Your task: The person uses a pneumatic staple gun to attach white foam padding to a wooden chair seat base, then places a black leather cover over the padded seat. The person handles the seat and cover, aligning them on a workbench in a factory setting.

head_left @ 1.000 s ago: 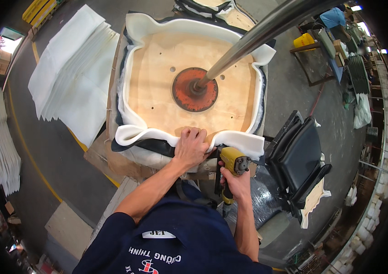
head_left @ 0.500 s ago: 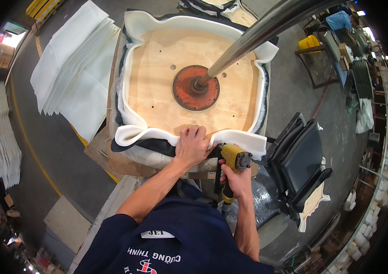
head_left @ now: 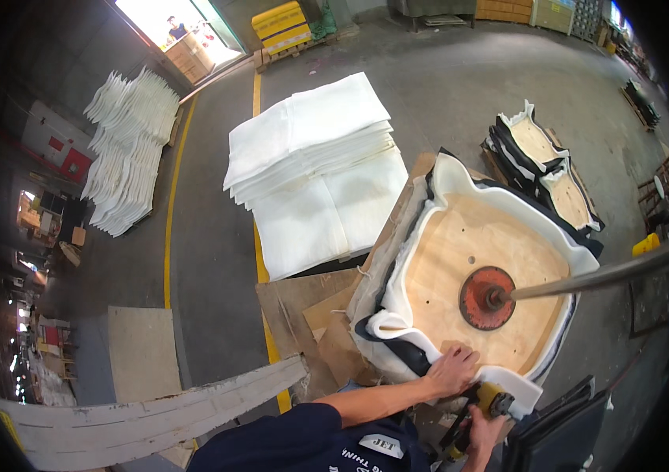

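A plywood seat board (head_left: 460, 236) lies with its bare wood up, ringed by white foam (head_left: 523, 208) and a black cover (head_left: 405, 352). Over its near edge my left hand (head_left: 454, 370) is closed, fingers curled onto the wood, gripping the foam and cover edge. Just right of it, my right hand (head_left: 486, 431) is wrapped around the handle of a yellow staple gun (head_left: 495, 400). The gun's head is at the board's near edge; its nose is hidden. A round red press plate (head_left: 487, 297) on a metal rod (head_left: 594, 281) rests on the board's middle.
Left of the seat stands a stack of white sheets (head_left: 315, 189), with another white stack (head_left: 131, 149) farther left. Covered seat boards (head_left: 535, 141) lie at the far right. Black padded seats (head_left: 563, 433) are close by my right hand. A long pale beam (head_left: 153, 417) runs at lower left.
The view has swung left, so the seat and my hands now appear farther right. Both hands keep their places at the board's near edge, the right still holding the staple gun.
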Demonstrator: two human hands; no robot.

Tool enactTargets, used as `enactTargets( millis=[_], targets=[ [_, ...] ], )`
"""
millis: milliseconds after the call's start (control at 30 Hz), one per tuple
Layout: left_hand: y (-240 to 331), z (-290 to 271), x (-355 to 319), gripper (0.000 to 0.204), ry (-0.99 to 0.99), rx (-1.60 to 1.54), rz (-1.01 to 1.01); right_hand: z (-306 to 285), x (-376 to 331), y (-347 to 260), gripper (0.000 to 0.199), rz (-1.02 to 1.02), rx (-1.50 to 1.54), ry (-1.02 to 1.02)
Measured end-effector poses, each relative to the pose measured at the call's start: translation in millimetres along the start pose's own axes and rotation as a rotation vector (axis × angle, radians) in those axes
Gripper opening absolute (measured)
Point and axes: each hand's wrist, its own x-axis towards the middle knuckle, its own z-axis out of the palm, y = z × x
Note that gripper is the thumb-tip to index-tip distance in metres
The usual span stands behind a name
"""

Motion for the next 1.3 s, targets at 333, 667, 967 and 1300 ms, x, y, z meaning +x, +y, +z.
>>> enactTargets(
  millis=[333, 667, 967, 1300],
  targets=[
    [8, -66, -8, 0.059, -0.128, 0.127, 0.091, -15, -16, 47, 0.074, -0.1, 0.286, 0.04],
    [0, -29, 9, 0.048, -0.132, 0.123, 0.169, -17, -22, 38, 0.074, -0.045, 0.298, -0.034],
    [-2, -25, 8, 0.04, -0.066, 0.058, 0.105, 1, -11, -10, 0.081, 0.071, 0.128, -0.096],
    [0, -19, 14, 0.035, 0.003, 0.054, 0.024, 4, -1, -21, 0.072, 0.048, 0.093, -0.042]
  ],
)
